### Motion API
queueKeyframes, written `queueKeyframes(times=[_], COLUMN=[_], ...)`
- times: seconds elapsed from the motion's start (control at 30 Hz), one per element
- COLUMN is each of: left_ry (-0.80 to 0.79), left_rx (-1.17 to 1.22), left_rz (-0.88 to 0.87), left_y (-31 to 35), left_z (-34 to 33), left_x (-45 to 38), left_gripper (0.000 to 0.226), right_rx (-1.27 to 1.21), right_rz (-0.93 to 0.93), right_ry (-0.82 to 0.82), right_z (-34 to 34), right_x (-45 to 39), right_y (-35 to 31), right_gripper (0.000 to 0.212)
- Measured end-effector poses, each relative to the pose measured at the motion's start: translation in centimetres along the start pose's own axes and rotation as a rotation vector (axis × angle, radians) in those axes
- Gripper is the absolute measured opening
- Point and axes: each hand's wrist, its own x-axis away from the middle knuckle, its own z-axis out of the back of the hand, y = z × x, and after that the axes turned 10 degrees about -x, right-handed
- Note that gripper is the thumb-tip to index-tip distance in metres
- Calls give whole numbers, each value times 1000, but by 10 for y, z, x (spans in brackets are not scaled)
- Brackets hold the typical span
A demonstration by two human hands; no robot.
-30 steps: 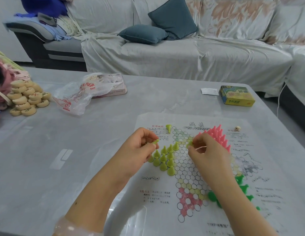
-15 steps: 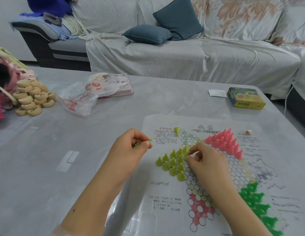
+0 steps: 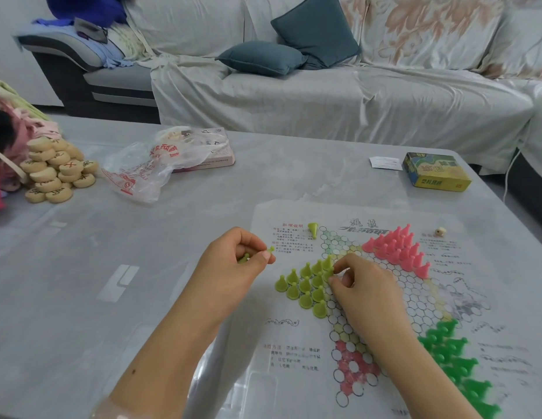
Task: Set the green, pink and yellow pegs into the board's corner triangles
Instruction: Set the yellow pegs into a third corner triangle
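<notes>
The right hand point(image 3: 359, 285) pinching a yellow peg point(image 3: 328, 275) may topple neighbours, while the left hand point(image 3: 233, 261) holds spare pegs point(image 3: 269, 250).

The board point(image 3: 294, 343) is white paper with black circles and red text. On it, yellow-green pegs point(image 3: 306, 285) stand at 9 o'clock, pink pegs point(image 3: 398, 251) at 1 o'clock, bright green pegs point(image 3: 454, 355) at 4 o'clock. The table point(image 3: 112, 267) is grey marble pattern.

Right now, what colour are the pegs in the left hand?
Yellow-green, same shade as the yellow pegs on the board. The left hand grips them; head view shows it.
</notes>
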Motion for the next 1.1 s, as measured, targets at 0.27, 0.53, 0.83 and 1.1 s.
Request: queueKeyframes(times=[0.27, 0.53, 0.83, 1.1], left_ry=[-166, -124, -151, -196], left_rx=[70, 4, 86, -28], left_rz=[-31, -78, -182, -246], left_y=[8, 10, 18, 29], left_z=[-10, -26, -30, -41], left_x=[7, 7, 10, 17], left_gripper=[15, 20, 16, 11], right_rx=[-240, -203, -759, -978], right_rz=[227, 546, 152, 36], right_ry=[80, -94, -146, -10], right_z=[16, 10, 26, 36], right_x=[8, 16, 14, 18], right_y=[-18, -23, -24, -30], right_gripper=[10, 24, 13, 5])
